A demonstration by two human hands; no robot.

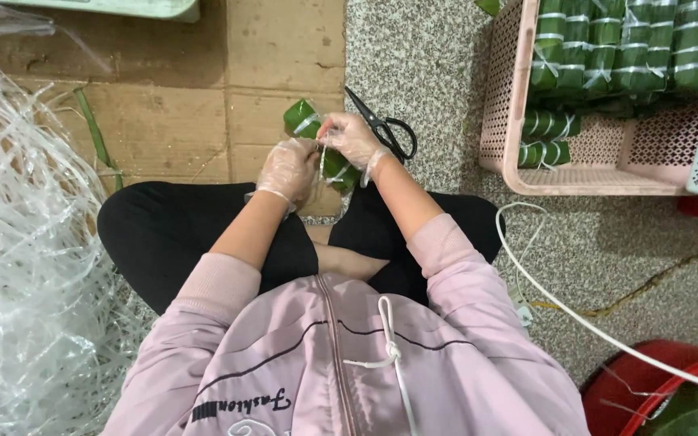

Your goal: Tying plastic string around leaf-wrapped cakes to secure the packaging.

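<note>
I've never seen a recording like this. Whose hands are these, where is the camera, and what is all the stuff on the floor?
The camera sits on a person's head, looking down at their lap and gloved hands. The left hand and right hand hold a green leaf-wrapped bundle and a thin pale string around it. Black scissors lie on the floor just beyond. A pink plastic basket holds many similar tied green bundles. A heap of clear plastic strips lies at the left.
</note>
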